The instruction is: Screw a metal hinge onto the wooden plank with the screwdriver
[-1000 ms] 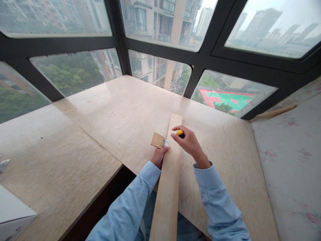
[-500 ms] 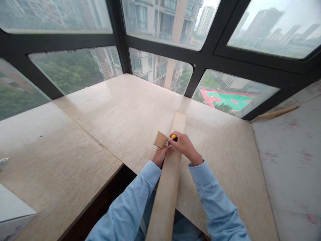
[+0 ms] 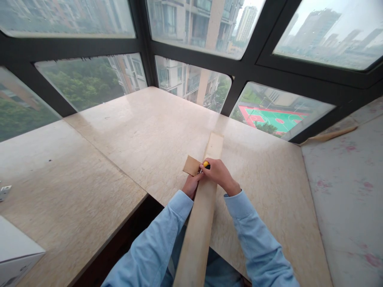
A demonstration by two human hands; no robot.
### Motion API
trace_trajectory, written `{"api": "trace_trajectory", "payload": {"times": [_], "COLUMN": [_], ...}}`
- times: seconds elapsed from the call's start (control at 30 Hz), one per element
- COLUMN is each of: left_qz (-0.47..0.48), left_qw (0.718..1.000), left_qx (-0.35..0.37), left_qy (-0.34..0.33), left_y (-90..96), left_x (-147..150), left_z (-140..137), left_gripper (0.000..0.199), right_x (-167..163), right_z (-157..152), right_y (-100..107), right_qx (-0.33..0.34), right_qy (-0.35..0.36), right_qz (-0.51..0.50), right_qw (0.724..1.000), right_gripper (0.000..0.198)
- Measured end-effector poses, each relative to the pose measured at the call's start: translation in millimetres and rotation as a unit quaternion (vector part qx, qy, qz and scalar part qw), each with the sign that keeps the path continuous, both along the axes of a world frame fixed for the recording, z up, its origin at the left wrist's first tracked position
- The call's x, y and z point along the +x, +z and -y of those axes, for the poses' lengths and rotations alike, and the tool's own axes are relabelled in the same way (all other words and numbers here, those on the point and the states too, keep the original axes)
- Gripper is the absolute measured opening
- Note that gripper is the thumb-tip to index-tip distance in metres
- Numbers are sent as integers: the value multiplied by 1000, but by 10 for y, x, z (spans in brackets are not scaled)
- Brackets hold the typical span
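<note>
If the left grip (image 3: 190,185), clamped on the board (image 3: 196,235), loosens, the brown piece (image 3: 191,165) left of the board may shift, misdirecting the yellow-black tool (image 3: 206,164) clasped in the right grip (image 3: 219,172).

soft daylight through windows (image 3: 197,24), pale sheen on tabletop (image 3: 143,115), wide-angle stretched edges

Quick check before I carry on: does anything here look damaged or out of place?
Yes: at far right, a tan strip along the top of the floral wall looks curled, as if peeling loose. Around the wooden board, nothing stands out.
</note>
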State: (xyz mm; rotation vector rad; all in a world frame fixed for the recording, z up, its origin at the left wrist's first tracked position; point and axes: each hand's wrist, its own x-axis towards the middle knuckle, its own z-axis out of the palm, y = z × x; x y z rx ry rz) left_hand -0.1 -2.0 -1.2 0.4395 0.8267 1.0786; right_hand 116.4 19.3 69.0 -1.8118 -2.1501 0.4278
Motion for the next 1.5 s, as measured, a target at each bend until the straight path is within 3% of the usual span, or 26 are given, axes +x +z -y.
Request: {"api": "trace_trajectory", "payload": {"times": [0.17, 0.63, 1.03, 1.5], "left_qz": [9, 1, -5, 10], "left_qw": [1000, 1000, 1000, 1000], "left_qx": [-4, 0, -4, -19], "left_qy": [11, -5, -7, -12], "left_y": [4, 8, 50, 29], "left_x": [-2, -1, -1, -9], "left_z": [-1, 2, 11, 14], "left_gripper": [43, 45, 40, 39], "right_x": [-41, -36, -102, -55], "right_z": [18, -18, 11, -71], "right_y": [-8, -70, -46, 46], "right_qx": [19, 16, 8, -13], "right_qy": [21, 14, -2, 35], "right_qz": [57, 13, 84, 42], "right_qw": [998, 1000, 996, 998], "right_gripper": [18, 17, 12, 4]}}
